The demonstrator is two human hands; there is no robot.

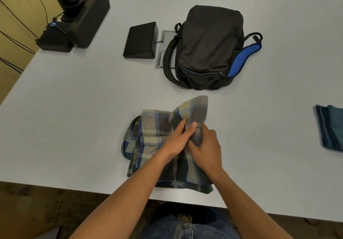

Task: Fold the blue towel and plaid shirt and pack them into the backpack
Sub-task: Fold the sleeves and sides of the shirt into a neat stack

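Two hands work the plaid shirt [159, 146] near the front edge of the table [74, 108]. My left hand [176, 140] lies flat with straight fingers pressing the cloth down, while my right hand [206, 147] is clamped on a raised fold of the shirt, thumb curled over it. I judge I am midway through folding it: the soft, woven bundle is still lumpy, one flap standing up. Next I must bring that flap over and smooth it into a flat packet. My blue towel [332, 129] already lies folded in neat layers, well apart at the right edge. Beyond the shirt sits the backpack [209, 49], dark, slack fabric with a blue lining, its zipper looking partly closed.
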